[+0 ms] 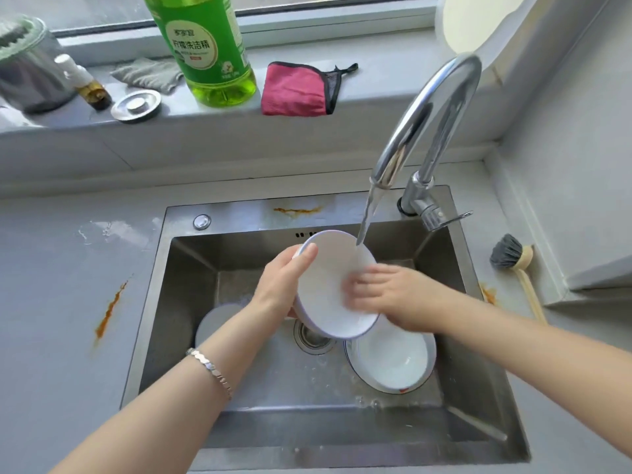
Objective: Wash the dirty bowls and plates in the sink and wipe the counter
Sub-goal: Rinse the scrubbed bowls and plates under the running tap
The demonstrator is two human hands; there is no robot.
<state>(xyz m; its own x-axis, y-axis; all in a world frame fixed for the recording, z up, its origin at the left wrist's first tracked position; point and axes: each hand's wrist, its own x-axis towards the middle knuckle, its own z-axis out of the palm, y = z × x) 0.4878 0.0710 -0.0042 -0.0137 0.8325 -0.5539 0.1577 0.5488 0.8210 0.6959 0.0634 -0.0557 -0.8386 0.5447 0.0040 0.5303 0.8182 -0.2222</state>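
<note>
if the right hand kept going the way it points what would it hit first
The right hand lies on the tilted white plate, fingers pointing left across its face. Going on, it would probably meet the left hand holding the plate's rim; blur leaves depth unsure.

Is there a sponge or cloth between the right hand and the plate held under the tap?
Nothing visible. The right hand rests bare on the inner face of the plate, though it is blurred; the left hand grips the rim. The red cloth lies on the sill, the brush on the counter.
</note>
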